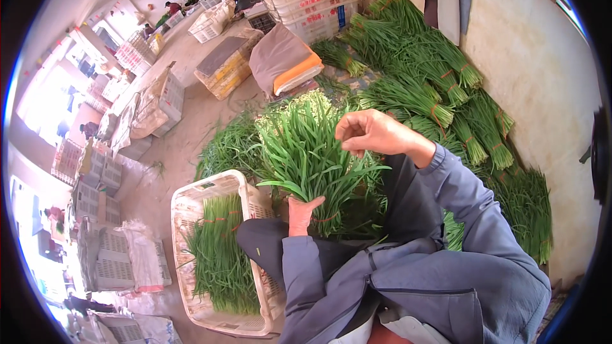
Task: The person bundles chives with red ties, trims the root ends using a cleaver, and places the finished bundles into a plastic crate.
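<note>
A leafy green bunch of garlic chives (312, 159) stands fanned out in front of me, with a thin orange-red band low around it. My left hand (303, 214) is closed around the lower left side of this bunch, its thumb across the stems. Above the bunch's right edge hovers my right hand (375, 132), fingers curled in toward the thumb. Whatever the curled fingers may hold is too small to make out. Loose chives (233, 146) lie heaped behind and left of the bunch.
At my left knee stands a white plastic basket (180, 261) holding chive bunches (223, 255). Many banded bunches (440, 83) are piled along the right wall. Behind the heap are a folded cloth (284, 57), a taped box (226, 67) and stacked crates (315, 3). Other people work far off.
</note>
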A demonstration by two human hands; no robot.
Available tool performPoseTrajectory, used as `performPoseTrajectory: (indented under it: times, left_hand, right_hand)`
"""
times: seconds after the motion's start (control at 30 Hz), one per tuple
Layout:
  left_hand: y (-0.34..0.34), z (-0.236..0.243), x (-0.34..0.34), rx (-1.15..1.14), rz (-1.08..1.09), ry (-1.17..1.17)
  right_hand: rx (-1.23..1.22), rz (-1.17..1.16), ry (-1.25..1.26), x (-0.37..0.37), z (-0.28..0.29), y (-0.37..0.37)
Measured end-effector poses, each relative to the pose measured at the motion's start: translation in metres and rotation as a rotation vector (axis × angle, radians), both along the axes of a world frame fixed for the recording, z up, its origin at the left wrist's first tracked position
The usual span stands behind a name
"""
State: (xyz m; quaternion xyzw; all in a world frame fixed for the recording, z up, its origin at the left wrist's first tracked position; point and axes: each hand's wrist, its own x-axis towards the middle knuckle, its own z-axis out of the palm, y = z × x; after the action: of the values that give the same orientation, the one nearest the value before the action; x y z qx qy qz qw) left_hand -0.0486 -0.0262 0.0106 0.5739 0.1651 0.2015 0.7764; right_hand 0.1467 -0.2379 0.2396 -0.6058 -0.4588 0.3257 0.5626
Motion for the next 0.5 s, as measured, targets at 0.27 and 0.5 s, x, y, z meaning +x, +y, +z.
performPoseTrajectory:
  times: [0.27,0.5]
  left_hand:
    - [0.002,0.001,-0.003,0.071,-0.014,0.021]
    - [0.0,-0.005,-0.003,0.057,-0.003,0.088]
  right_hand:
    - [-0.15,-0.156,-0.244,-0.038,0.017,0.041]
    - [0.342,0.127,0.999,-0.021,-0.019,0.045]
